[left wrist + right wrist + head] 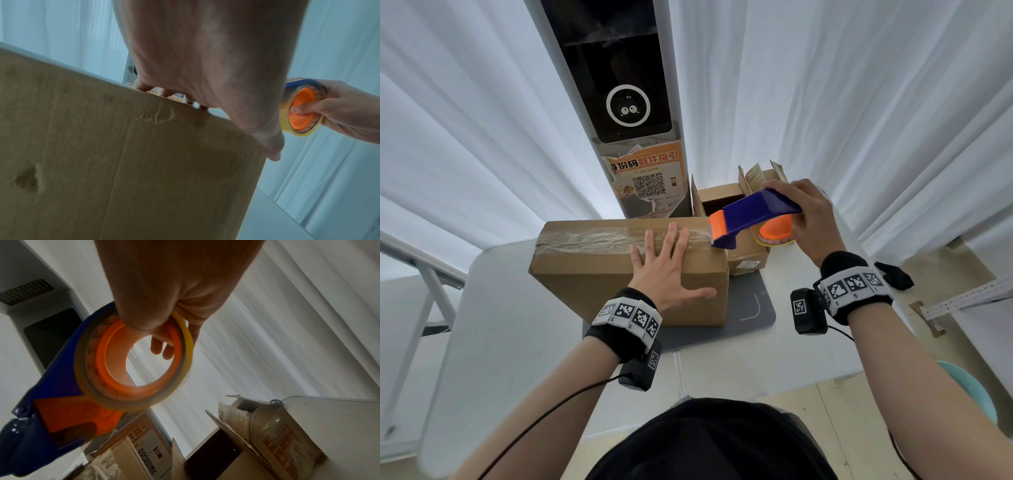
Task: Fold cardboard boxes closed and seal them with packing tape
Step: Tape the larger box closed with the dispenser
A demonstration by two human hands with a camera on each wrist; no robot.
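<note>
Sealing of the first carton near completion. The closed cardboard box stands on a grey mat on the white bench, with a strip of clear tape — glossy and wrinkled — running along its top seam to the right edge. The left hand lies flat, fingers spread, pressing the lid. The right hand grips the tape dispenser, fingers curled through its orange core, the cutter end at the box's right edge; the strip looks ready to be cut. Behind it, a second box stands with flaps upright, apparently not yet folded or taped. Materials: matte brown corrugated board, dented on the near face; smooth blue-and-orange plastic dispenser; ring-shaped, yellowish translucent tape roll.
</note>
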